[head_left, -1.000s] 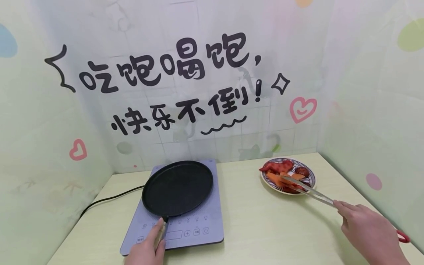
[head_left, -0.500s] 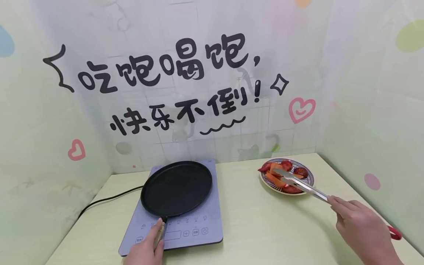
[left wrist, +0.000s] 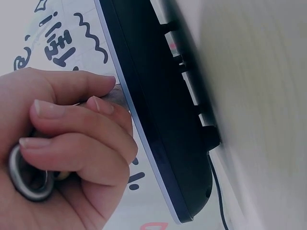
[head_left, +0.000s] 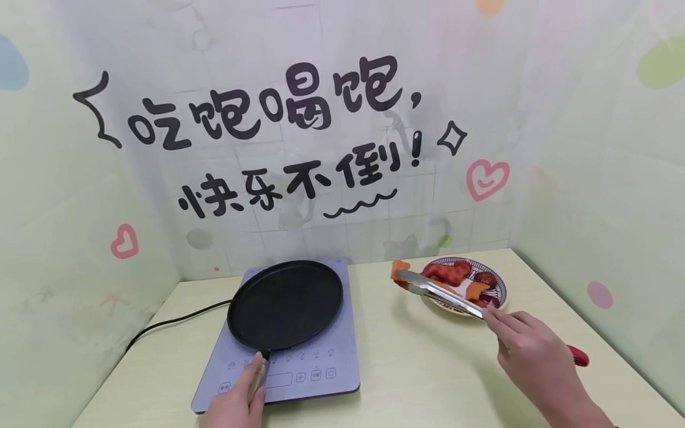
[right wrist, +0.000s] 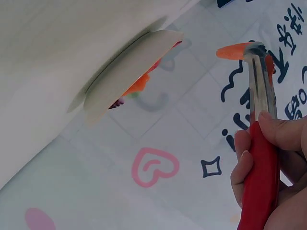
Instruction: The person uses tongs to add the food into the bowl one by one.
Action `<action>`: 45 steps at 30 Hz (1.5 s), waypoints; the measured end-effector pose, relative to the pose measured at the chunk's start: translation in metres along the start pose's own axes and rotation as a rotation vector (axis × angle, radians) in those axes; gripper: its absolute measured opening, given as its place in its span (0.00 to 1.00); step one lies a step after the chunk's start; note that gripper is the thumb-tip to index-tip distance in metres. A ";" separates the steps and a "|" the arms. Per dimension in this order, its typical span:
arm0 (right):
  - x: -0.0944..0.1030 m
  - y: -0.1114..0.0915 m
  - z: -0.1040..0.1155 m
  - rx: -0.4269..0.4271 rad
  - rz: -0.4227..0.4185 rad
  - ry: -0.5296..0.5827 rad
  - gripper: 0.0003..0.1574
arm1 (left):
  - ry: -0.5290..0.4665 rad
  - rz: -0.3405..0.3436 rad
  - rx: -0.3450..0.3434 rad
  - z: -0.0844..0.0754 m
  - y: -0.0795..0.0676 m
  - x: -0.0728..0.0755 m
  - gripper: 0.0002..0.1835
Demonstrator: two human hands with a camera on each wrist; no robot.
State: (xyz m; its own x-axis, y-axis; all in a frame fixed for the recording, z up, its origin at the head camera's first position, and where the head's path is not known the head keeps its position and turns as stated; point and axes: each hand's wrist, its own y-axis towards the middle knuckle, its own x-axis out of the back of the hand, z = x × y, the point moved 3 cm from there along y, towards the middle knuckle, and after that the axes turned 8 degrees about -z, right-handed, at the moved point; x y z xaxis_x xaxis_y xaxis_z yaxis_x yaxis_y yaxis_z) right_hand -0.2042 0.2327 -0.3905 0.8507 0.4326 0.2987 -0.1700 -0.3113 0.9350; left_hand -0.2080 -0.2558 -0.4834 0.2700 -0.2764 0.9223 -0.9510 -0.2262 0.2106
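Note:
My left hand [head_left: 234,399] grips the handle [head_left: 258,378] of a flat black frying pan [head_left: 288,304]. The pan rests on a grey-blue induction cooktop [head_left: 321,374]. In the left wrist view, fingers curl round the handle, and its metal end ring [left wrist: 31,176] shows. My right hand [head_left: 535,356] holds metal tongs [head_left: 446,295] with a red grip [right wrist: 260,177]. Pinched at the tongs' tips is an orange food piece [head_left: 399,268], raised above the table left of the plate. The patterned plate [head_left: 436,261] carries red and orange food pieces [head_left: 452,272] and a dark round slice [head_left: 485,279].
A black power cord [head_left: 179,321] runs left from the cooktop across the pale table [head_left: 390,368]. Behind stands a printed wall sheet [head_left: 364,238] with dark lettering, and more sheeting encloses both sides. Table surface lies between the cooktop and the plate.
The right hand has moved left with the tongs. They have lifted an orange food piece off the plate and carried it past the plate's left rim. The left hand and pan stay put.

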 end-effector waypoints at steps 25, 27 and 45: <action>-0.076 0.064 0.065 0.076 0.085 0.096 0.26 | -0.017 0.050 0.032 -0.033 -0.013 0.037 0.35; -0.086 0.068 0.068 0.094 0.105 0.083 0.25 | -0.014 0.057 0.038 -0.038 -0.015 0.043 0.34; -0.161 0.125 0.141 0.117 0.555 -0.069 0.14 | -0.008 0.083 0.037 -0.037 -0.013 0.041 0.34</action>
State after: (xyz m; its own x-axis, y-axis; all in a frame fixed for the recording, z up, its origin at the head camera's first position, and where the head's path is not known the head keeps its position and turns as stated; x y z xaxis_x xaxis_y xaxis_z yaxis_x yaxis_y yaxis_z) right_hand -0.2925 0.0046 -0.3490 0.6806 0.1221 0.7224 -0.5483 -0.5691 0.6128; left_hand -0.1905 -0.2299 -0.4360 0.1915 -0.3029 0.9336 -0.9641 -0.2362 0.1211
